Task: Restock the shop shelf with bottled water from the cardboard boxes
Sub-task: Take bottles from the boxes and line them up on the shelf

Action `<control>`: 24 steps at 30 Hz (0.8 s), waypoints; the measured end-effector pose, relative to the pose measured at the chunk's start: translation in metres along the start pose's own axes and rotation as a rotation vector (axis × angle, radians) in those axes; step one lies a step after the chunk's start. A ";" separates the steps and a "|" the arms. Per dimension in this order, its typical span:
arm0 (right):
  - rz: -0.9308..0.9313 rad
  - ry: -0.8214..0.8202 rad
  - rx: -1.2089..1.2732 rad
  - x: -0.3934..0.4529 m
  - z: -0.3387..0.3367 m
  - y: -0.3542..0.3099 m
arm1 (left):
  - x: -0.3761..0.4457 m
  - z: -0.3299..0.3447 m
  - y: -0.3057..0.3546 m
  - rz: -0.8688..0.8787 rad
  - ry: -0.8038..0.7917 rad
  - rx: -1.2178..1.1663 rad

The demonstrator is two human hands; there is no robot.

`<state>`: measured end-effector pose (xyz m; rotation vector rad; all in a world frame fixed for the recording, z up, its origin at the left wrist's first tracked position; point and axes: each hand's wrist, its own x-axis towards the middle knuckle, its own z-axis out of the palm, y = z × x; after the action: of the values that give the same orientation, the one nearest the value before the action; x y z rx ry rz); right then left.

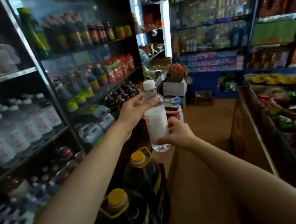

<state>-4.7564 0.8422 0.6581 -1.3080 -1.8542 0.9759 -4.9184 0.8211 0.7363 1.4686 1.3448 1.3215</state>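
Much of the scene was soft with blur: the stock on the left shelf (pixel 22 73) showed only as smeared shapes, and the print on its labels could not be read. Both forearms ran out of the picture at the near edge. The far shelving on the right was too small and hazy to name its goods.

The water bottle (pixel 155 118) stood upright in mid-air near the middle, held between both hands in front of the aisle. It was clear plastic with a white screw cap and a white label carrying red print that was too blurred to read; water filled it up to the shoulder. The left hand (pixel 133 108) gripped its upper part, fingers curled round the shoulder just below the cap. The right hand (pixel 177 134) held the lower part, thumb across the front near the base and fingers wrapped behind, partly hidden by the bottle.

On the left shelf, at mid height, rows of similar white-capped bottles (pixel 20 127) stood packed together. Nearer, below the hands, two dark jugs (pixel 141 176) with yellow caps stood one behind the other.
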 end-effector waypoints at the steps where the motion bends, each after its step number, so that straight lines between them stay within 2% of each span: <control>1: -0.016 -0.024 -0.006 0.003 0.013 -0.010 | -0.005 -0.019 -0.001 -0.002 0.012 0.023; 4: -0.060 -0.076 -0.038 0.016 0.059 -0.039 | -0.017 -0.074 -0.007 -0.028 0.040 0.110; 11: -0.153 -0.157 -0.037 0.046 0.201 -0.110 | -0.040 -0.215 -0.034 -0.083 0.283 0.199; 16: -0.209 -0.218 -0.014 0.067 0.297 -0.162 | -0.054 -0.312 -0.054 -0.121 0.375 0.253; 21: -0.216 -0.237 -0.020 0.077 0.387 -0.211 | -0.060 -0.392 -0.080 -0.189 0.685 0.427; 24: -0.229 -0.303 0.003 0.079 0.432 -0.232 | -0.067 -0.430 -0.084 -0.257 0.775 0.489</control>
<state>-5.2490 0.7802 0.6467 -0.9575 -2.1729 1.0971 -5.3504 0.7202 0.7285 1.0230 2.4027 1.5195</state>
